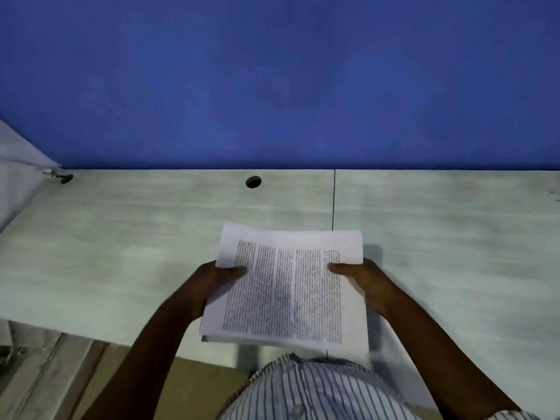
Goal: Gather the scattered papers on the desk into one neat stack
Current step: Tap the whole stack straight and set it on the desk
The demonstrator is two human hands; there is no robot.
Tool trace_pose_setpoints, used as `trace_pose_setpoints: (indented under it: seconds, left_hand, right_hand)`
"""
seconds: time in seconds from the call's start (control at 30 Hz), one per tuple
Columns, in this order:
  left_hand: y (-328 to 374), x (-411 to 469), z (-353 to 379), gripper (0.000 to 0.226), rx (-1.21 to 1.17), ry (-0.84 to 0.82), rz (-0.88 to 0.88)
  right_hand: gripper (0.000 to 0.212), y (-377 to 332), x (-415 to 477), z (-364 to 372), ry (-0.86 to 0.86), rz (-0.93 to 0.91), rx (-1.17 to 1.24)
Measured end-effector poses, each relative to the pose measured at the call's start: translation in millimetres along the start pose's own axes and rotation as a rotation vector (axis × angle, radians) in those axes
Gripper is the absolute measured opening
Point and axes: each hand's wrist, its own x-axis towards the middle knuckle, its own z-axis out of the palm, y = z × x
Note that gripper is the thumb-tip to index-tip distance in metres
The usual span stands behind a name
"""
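Gripping the papers (286, 287) at both side edges, your left hand (212, 283) and right hand (368, 286) hold them low-centre above the desk (121, 237), probably for squaring.

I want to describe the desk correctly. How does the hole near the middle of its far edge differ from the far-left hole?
The middle hole is a whole dark oval; the left hole is partly covered by a small, blurred pale object. The middle hole has bare desk around it; the left hole lies beside a white panel. Both sit near the blue wall.
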Motion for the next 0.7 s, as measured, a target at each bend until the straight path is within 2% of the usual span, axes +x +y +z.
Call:
trace_pose_setpoints:
  seconds: [0.1, 0.17, 0.23, 0.33, 0.43, 0.5, 0.6, 0.7]
  left_hand:
    - [-1, 14, 4, 0.040, -0.017, 0.166, 0.250]
    - [4, 19, 4, 0.028, -0.086, 0.206, 0.353]
    - [7, 23, 1, 0.028, -0.120, 0.203, 0.390]
    - [-4, 31, -7, 0.042, -0.093, 0.194, 0.368]
    - [-20, 38, -10, 0.052, -0.084, 0.223, 0.331]
    - [-21, 41, -10, 0.049, -0.105, 0.238, 0.321]
    - [-12, 44, -18, 0.031, -0.143, 0.242, 0.332]
    - [-10, 44, -32, 0.028, -0.128, 0.228, 0.392]
  right_hand:
    - [0.031, -25, -12, 14, 0.227, -0.222, -0.137]
    - [0.028, -40, -21, 20, 0.336, -0.347, -0.164]
    - [0.032, -46, -26, 23, 0.373, -0.419, -0.164]
    - [0.028, -27, -29, 24, 0.333, -0.429, -0.201]
    - [0.029, 5, -26, 29, 0.306, -0.350, -0.265]
    - [0.029, 12, -21, 32, 0.326, -0.333, -0.295]
    - [0.037, 7, -13, 40, 0.361, -0.345, -0.259]
    - [0.035, 3, -14, 45, 0.354, -0.371, -0.224]
